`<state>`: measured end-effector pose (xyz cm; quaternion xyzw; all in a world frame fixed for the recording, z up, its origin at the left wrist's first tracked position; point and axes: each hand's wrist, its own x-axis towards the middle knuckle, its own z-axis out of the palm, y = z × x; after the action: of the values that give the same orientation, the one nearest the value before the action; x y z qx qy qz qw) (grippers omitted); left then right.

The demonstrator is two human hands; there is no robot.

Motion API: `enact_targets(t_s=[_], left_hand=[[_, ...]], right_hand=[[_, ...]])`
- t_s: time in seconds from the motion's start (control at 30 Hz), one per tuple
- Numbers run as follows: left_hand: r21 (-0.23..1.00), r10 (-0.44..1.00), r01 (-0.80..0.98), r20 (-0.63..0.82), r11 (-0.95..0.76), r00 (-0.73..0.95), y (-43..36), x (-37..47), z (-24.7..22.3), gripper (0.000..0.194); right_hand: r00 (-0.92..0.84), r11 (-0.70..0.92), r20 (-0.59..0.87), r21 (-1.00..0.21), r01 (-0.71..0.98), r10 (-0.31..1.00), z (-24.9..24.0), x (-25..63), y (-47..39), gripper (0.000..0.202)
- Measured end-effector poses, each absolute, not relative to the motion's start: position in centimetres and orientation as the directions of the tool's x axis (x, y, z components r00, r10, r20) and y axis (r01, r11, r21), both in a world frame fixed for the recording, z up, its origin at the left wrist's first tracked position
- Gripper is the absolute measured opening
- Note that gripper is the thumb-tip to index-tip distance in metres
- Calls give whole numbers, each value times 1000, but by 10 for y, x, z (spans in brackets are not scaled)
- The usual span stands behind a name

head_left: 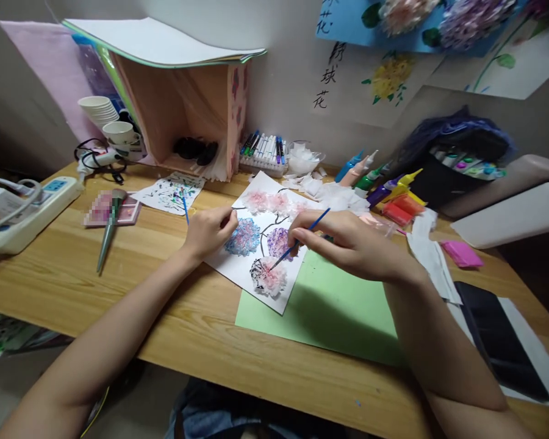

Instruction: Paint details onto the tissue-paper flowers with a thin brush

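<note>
My right hand (333,241) pinches a slim blue paintbrush (319,219). Its tip touches the lowest flower, a pale pink tufted one (268,277) with black marks on its left side. That flower is on a white sheet (281,299), along with blue and purple blossoms, pink ones at the top and dark stems. My left hand (210,235) rests at the sheet's left edge, fingers curled. Beyond it a thin blue stick (185,209) sticks out; whether the hand holds it is hidden. Green paper (329,311) lies under the sheet's lower right.
Behind the sheet are white tissue scraps (341,196), paint bottles (354,171) and a marker tray (265,160). To the left lie a paint-stained paper (165,192), a large brush (108,228) and a power strip (41,207). A black flat item (498,341) lies at right.
</note>
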<state>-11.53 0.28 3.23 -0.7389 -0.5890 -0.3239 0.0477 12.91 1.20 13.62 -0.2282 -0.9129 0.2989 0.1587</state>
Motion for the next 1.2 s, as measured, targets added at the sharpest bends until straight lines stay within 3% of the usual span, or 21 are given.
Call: enact_targets(t_s=[0.4,0.77,1.2], left_hand=[[328,830,891,551,-316,91,1,-115,33,32],[333,831,890,549,-311,85,1,-114,32,33],[326,827,893,556,-311,85,1,-114,33,32]], right_hand=[[-884,740,77,-583,335,461,121,115,8,27],[-889,777,174,-575,257,423,115,109,2,26],[-909,769,111,-580,269,402,106,102,3,28]])
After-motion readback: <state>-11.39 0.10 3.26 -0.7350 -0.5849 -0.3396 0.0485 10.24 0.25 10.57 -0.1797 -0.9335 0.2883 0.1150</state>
